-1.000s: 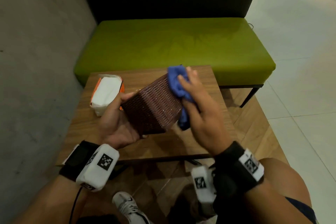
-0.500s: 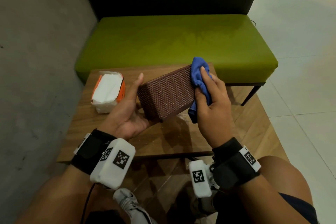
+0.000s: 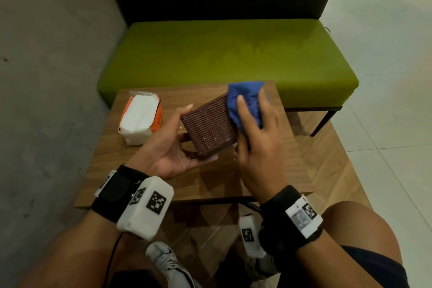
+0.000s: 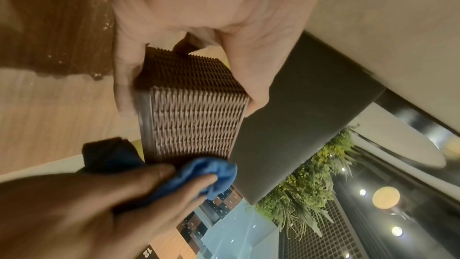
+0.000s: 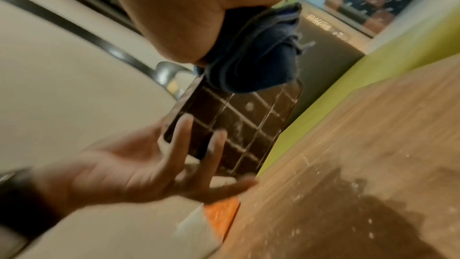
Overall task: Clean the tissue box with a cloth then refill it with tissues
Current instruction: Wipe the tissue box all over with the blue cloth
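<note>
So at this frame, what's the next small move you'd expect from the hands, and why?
Probably a wipe stroke: the right hand drags the blue cloth along the woven face toward the left hand. The cloth sits bunched at the far end of the brown wicker tissue box, which the left hand holds tilted above the wooden table, so most of that face looks unwiped.

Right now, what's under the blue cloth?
The blue cloth lies on the far end of the woven tissue box, pressed by the right hand. The box surface beneath it is covered. The left hand holds the near end.
</note>
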A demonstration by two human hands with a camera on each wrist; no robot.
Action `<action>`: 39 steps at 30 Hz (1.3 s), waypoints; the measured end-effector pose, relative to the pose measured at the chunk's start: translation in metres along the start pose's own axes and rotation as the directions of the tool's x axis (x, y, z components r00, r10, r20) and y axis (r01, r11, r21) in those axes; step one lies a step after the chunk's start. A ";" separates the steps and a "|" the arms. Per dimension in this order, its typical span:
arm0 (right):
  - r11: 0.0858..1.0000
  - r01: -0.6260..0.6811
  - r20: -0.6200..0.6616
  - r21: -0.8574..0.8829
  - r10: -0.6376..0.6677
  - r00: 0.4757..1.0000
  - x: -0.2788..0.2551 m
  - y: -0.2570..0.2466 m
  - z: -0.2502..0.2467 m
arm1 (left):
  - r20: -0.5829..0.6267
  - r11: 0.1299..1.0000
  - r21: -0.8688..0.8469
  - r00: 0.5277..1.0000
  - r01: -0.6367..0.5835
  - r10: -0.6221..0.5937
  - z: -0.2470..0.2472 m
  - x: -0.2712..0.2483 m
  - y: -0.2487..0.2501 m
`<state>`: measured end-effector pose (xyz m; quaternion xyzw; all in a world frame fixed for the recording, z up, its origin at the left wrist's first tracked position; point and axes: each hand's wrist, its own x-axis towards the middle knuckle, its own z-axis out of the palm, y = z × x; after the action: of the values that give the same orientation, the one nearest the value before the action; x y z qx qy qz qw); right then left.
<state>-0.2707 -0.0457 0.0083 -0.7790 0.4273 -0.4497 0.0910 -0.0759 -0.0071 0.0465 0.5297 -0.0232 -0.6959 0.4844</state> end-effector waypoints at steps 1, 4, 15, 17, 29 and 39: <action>0.997 0.037 0.051 -0.062 -0.034 0.998 -0.007 -0.007 0.002 | 0.024 1.000 -0.012 1.000 0.010 -0.010 0.000 0.000 -0.001; 0.940 0.326 0.291 -0.100 -0.286 0.913 -0.034 -0.025 0.009 | 0.097 0.999 -0.050 0.995 -0.009 0.014 0.005 -0.002 -0.004; 0.990 0.136 0.144 0.020 -0.138 0.980 0.005 -0.011 -0.004 | 0.033 0.995 -0.041 0.995 -0.094 0.096 -0.001 0.004 -0.003; 0.932 0.363 0.261 -0.013 -0.347 0.901 -0.007 -0.015 0.003 | 0.049 0.993 -0.015 0.992 -0.114 0.114 0.000 0.004 -0.001; 0.860 -0.220 0.199 0.461 0.141 0.970 0.036 0.005 -0.032 | -0.039 0.997 0.010 0.996 -0.076 0.077 -0.005 -0.001 0.006; 0.882 -0.144 0.268 0.449 0.021 0.963 0.015 -0.015 -0.023 | -0.112 0.979 -0.103 0.980 -0.177 0.166 0.014 0.013 0.008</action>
<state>-0.2759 -0.0417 0.0387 -0.7668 0.3249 -0.4303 0.3482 -0.0807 -0.0270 0.0481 0.5329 -0.0046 -0.6233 0.5723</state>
